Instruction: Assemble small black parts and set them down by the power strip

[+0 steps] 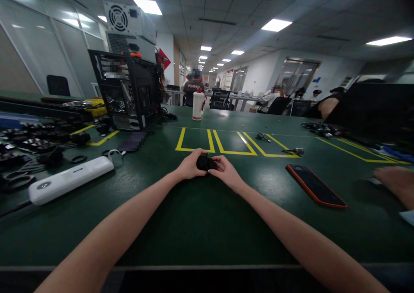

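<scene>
Green table [200, 224], hands [190, 165] [226, 170] gripping black part [203, 162]

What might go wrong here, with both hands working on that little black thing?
The small black part, held between the left hand and right hand, might slip onto the green table. A sweeping right arm might knock the phone lying close by.

A small black object [203, 162], rounded and matte, sits between both hands just above the green bench [194, 215], near the yellow taped outlines. The left hand [189, 165] wraps its left side, the right hand [224, 168] pinches its right. Its finer details are too small to tell.
</scene>
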`<control>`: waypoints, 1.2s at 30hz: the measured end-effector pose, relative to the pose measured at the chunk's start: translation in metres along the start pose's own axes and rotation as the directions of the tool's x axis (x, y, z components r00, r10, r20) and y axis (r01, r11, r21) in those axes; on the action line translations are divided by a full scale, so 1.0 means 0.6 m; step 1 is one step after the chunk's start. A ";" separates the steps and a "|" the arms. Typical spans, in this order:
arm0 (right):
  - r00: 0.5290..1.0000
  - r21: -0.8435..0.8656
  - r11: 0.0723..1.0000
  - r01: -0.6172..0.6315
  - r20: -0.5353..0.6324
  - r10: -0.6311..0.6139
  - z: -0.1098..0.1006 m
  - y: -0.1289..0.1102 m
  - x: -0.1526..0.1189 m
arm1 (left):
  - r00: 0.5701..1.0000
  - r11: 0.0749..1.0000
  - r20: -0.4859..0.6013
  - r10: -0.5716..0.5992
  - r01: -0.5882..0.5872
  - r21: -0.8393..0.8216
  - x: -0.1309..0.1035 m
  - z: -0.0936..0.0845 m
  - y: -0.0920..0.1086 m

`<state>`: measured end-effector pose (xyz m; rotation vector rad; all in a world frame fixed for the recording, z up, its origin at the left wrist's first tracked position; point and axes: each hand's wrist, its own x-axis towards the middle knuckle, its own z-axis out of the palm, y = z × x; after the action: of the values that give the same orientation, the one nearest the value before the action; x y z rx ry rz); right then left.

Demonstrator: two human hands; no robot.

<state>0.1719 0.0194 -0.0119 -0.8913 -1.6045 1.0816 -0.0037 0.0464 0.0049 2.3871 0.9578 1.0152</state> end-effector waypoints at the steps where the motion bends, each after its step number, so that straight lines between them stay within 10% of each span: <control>1: 1.000 -0.022 1.000 0.000 -0.012 0.000 -0.002 0.003 0.002 | 1.000 1.000 0.003 -0.005 0.005 -0.005 0.001 0.000 0.000; 16: 1.000 -0.558 0.829 -0.021 -0.021 0.011 -0.040 -0.009 -0.017 | 0.966 0.957 0.147 -0.213 0.237 -0.170 0.010 -0.010 -0.042; 36: 0.997 -0.712 0.699 -0.065 -0.076 0.015 -0.039 0.002 0.013 | 0.962 0.956 0.056 -0.268 0.272 -0.105 0.043 0.019 -0.054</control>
<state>0.1926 0.0325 -0.0074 -1.4578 -1.9897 0.4022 0.0035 0.0865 -0.0087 2.1063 1.1436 0.8884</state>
